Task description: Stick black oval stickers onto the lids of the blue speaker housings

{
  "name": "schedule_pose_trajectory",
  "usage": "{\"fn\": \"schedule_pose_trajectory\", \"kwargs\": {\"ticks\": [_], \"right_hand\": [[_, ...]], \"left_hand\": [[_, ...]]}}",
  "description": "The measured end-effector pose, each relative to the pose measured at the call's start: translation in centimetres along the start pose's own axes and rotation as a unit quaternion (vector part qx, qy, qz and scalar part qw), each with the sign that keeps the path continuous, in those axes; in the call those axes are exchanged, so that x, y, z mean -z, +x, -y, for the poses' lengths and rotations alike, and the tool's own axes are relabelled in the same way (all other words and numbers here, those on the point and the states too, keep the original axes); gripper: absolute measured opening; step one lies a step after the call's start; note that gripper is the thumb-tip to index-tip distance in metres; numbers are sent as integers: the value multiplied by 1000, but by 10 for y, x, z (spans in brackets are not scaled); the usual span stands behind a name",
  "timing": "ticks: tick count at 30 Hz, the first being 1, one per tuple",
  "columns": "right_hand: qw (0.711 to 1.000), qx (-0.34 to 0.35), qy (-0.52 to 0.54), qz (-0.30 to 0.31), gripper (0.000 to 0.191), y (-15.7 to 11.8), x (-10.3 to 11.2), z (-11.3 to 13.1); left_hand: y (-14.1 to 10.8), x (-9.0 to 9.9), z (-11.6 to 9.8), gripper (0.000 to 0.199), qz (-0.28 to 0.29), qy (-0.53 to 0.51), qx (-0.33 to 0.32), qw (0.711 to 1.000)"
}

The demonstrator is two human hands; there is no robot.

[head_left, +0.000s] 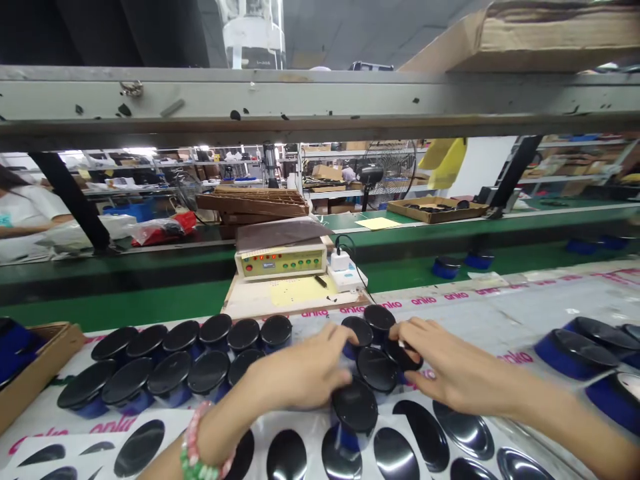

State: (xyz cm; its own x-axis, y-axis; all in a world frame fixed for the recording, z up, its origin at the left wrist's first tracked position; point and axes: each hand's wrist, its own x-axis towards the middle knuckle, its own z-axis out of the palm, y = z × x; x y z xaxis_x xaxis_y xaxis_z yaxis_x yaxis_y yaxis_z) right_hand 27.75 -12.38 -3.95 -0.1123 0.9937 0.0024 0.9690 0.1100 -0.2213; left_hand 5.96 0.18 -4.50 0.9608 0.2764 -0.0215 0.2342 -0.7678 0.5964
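Many black-topped cups [377, 368] around; left fingers [341, 336] parted, empty; right fingers [407, 330] curled round one; control box [281, 261] behind.

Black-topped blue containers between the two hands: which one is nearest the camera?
The black-topped blue container just below the left hand's thumb tip, overlapping the sheet of black ovals in view; the others stand farther back.

I'm on a factory assembly line: a green belt [150, 305] runs past the control box [300, 257], stocked shelves [565, 179] and a fan [371, 175] stand beyond it, and in front of it my surface [450, 321] carries rows of matching blue, black-topped parts [169, 371].
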Motion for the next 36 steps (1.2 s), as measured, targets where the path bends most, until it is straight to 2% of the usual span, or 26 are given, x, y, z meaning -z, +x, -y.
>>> {"fn": "schedule_pose_trajectory", "kwargs": {"ticks": [2, 5, 9, 12, 16, 19, 23, 26, 28, 29, 32, 36], "right_hand": [[1000, 17, 5, -13, 15, 0, -10, 9], [998, 38, -35, -44, 20, 7, -22, 22], [999, 11, 24, -39, 25, 9, -27, 21], [995, -8, 83, -49, 25, 4, -20, 17], [985, -39, 155, -70, 21, 1, -3, 16], [983, -44, 165, -72, 21, 3, 3, 17], [990, -4, 129, -60, 17, 9, -9, 18], [995, 15, 94, -36, 14, 14, -16, 15], [993, 0, 115, -27, 15, 17, -11, 15], [989, -12, 141, -35, 21, 18, -5, 17], [970, -12, 225, -91, 38, 24, 14, 29], [961, 9, 245, -125, 26, 39, 25, 53]], "left_hand": [[18, 1, 14, 48, -41, -4, -31, 999], [48, -9, 33, 66, -44, -27, -67, 996], [64, -18, 43, 58, -89, -50, -68, 993], [58, -19, 42, 57, -129, -61, -40, 989], [50, -22, 39, 50, -140, -82, -14, 987], [51, -22, 36, 52, -177, -97, 6, 979], [48, -8, 26, 57, -273, -99, 27, 956], [36, 6, 13, 61, -318, -84, 20, 944], [24, 10, 3, 62, -323, -69, 11, 944], [19, 10, -2, 62, -318, -59, 5, 946], [6, 8, -16, 66, -295, -28, -20, 955], [-2, 7, -26, 71, -290, -26, -47, 955]]}}
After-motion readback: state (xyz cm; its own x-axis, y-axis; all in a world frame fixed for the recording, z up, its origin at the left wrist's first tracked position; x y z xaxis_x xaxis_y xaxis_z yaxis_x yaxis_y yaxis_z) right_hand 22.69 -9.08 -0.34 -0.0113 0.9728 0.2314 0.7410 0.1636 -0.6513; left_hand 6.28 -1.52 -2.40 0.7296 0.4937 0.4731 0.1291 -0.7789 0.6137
